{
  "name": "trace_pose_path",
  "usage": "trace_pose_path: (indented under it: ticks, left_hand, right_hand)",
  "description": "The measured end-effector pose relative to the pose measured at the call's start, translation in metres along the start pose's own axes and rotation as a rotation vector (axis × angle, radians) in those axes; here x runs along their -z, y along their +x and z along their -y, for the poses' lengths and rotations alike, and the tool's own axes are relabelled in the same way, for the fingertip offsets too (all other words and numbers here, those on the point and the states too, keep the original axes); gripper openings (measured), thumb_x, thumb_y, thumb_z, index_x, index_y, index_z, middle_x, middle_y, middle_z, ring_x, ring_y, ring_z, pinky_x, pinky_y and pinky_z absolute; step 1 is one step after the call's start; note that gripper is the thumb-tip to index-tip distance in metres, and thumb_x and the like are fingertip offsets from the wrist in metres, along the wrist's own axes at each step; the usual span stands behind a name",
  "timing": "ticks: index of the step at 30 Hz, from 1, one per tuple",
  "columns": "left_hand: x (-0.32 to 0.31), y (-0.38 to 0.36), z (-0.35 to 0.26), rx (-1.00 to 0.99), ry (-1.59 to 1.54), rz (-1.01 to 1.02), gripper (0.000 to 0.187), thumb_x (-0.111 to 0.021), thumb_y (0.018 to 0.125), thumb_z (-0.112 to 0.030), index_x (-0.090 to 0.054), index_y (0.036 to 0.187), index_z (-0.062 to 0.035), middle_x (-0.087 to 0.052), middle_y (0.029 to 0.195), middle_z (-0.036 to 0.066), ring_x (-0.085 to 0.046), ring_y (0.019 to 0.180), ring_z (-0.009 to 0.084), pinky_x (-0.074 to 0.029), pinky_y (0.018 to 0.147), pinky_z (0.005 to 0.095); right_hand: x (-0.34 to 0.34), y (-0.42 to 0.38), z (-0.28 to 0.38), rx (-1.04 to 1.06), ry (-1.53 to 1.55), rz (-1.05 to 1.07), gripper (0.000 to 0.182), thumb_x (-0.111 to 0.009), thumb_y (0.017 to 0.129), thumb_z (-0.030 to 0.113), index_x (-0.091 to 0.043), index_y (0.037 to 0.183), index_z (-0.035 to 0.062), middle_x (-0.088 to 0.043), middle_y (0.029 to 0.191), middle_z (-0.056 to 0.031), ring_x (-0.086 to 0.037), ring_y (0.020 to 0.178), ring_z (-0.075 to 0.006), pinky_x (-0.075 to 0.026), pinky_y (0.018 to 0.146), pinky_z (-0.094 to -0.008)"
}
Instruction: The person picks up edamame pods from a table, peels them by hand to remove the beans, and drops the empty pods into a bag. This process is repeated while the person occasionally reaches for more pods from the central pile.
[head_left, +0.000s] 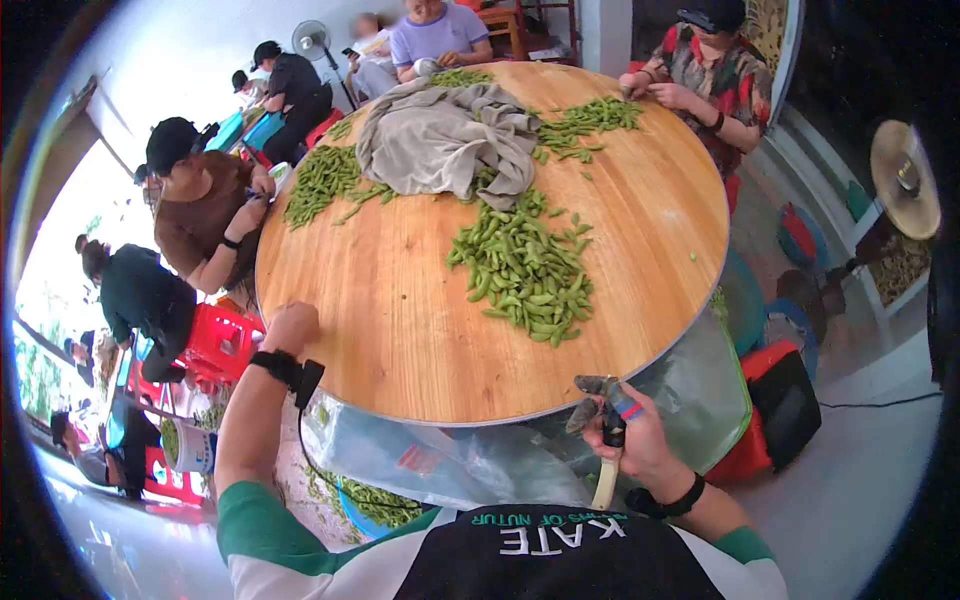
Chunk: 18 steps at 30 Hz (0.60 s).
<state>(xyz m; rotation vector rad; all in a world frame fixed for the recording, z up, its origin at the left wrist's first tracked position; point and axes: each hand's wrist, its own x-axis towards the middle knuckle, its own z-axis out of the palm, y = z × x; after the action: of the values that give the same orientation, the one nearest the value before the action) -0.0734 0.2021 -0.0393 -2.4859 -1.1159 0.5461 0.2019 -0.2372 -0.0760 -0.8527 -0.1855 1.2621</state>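
Note:
On the round wooden table (380, 330) my left hand (292, 327) rests at the near left edge, its fingers curled in; whether anything is in it cannot be seen. My right hand (636, 437) is closed around a pair of shears (612, 425) just off the table's near right edge, blades towards the table. The fingers near the handles wear dark and coloured wraps. A heap of green pods (525, 270) lies at the table's middle right, beyond both hands. Behind it a crumpled grey cloth (440, 140) covers part of the pods.
Further pods lie by a person in brown (205, 205) at left and a person in a patterned shirt (715, 85) at right. A person in purple (440, 38) sits opposite. Clear plastic sheeting (440, 460) hangs below the near edge. A red stool (215, 340) stands left.

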Motion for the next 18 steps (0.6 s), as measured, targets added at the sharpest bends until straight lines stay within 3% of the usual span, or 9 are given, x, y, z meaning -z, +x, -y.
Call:
trace_pose_path:
  ticks: [2,4,6,7,9,13,17,18]
  left_hand:
    - [0.044,0.006,-0.038,-0.069,0.055,0.047,0.015,-0.057,0.076,-0.013,-0.068,0.083,-0.0063,-0.067,0.089,0.013,-0.064,0.086,0.0303,-0.051,0.072,0.0414]
    - [0.089,-0.001,-0.097,-0.343,-0.369,-0.507,0.015,-0.059,0.076,-0.008,-0.062,0.090,-0.0042,-0.063,0.094,0.015,-0.061,0.093,0.0316,-0.047,0.073,0.0440]
    - [0.135,-0.011,-0.163,-0.558,-0.636,-0.471,0.033,-0.064,0.073,-0.006,-0.057,0.106,-0.0060,-0.058,0.108,0.016,-0.056,0.100,0.0355,-0.045,0.081,0.0425]
    - [0.136,-0.016,-0.192,-0.721,-0.587,-0.720,0.043,-0.067,0.072,-0.008,-0.056,0.113,-0.0090,-0.055,0.115,0.013,-0.052,0.109,0.0337,-0.041,0.087,0.0436]
    - [0.158,-0.021,-0.243,-0.898,-0.386,-0.824,0.048,-0.068,0.070,-0.013,-0.055,0.116,-0.0095,-0.052,0.120,0.011,-0.047,0.117,0.0311,-0.037,0.090,0.0450]
    - [0.139,-0.002,-0.292,-0.925,-0.435,-0.828,0.043,-0.068,0.070,-0.019,-0.055,0.110,-0.0095,-0.052,0.119,0.011,-0.045,0.119,0.0300,-0.036,0.090,0.0444]
    - [0.133,-0.010,-0.272,-0.898,-0.420,-0.693,0.037,-0.067,0.070,-0.020,-0.055,0.103,-0.0101,-0.053,0.115,0.010,-0.043,0.120,0.0294,-0.035,0.090,0.0446]
    - [0.127,-0.009,-0.265,-0.905,-0.427,-0.752,0.038,-0.068,0.068,-0.018,-0.055,0.103,-0.0100,-0.053,0.112,0.009,-0.043,0.120,0.0294,-0.035,0.089,0.0452]
  right_hand:
    - [-0.005,0.001,-0.001,-0.001,-0.007,-0.031,0.031,-0.038,0.098,0.028,-0.053,0.104,0.0019,-0.058,0.072,-0.0170,-0.050,0.050,-0.0189,-0.033,0.038,-0.0251]
    - [-0.002,0.002,-0.003,-0.008,-0.028,-0.032,0.027,-0.036,0.099,0.024,-0.052,0.102,0.0026,-0.057,0.068,-0.0168,-0.050,0.049,-0.0185,-0.033,0.039,-0.0256]
    - [0.003,0.002,-0.007,-0.017,-0.023,-0.001,0.028,-0.036,0.099,0.024,-0.052,0.104,0.0020,-0.057,0.069,-0.0165,-0.049,0.049,-0.0178,-0.033,0.039,-0.0254]
    - [0.004,0.002,-0.007,-0.031,-0.014,0.038,0.029,-0.036,0.099,0.024,-0.053,0.106,0.0014,-0.058,0.070,-0.0161,-0.049,0.049,-0.0171,-0.033,0.039,-0.0253]
    - [-0.005,-0.002,-0.003,0.014,-0.091,0.038,0.031,-0.035,0.099,0.026,-0.052,0.107,0.0014,-0.059,0.073,-0.0175,-0.049,0.049,-0.0179,-0.033,0.039,-0.0255]
    - [-0.003,-0.002,-0.003,0.037,-0.120,0.051,0.035,-0.034,0.099,0.029,-0.051,0.111,0.0004,-0.061,0.079,-0.0188,-0.049,0.048,-0.0176,-0.033,0.039,-0.0252]
    - [-0.008,-0.006,-0.001,0.084,-0.201,0.030,0.035,-0.034,0.099,0.028,-0.051,0.111,0.0001,-0.061,0.080,-0.0184,-0.048,0.048,-0.0169,-0.033,0.039,-0.0247]
    - [-0.002,-0.006,-0.004,0.086,-0.190,0.058,0.035,-0.034,0.099,0.028,-0.051,0.112,-0.0001,-0.061,0.080,-0.0181,-0.048,0.047,-0.0165,-0.033,0.039,-0.0246]
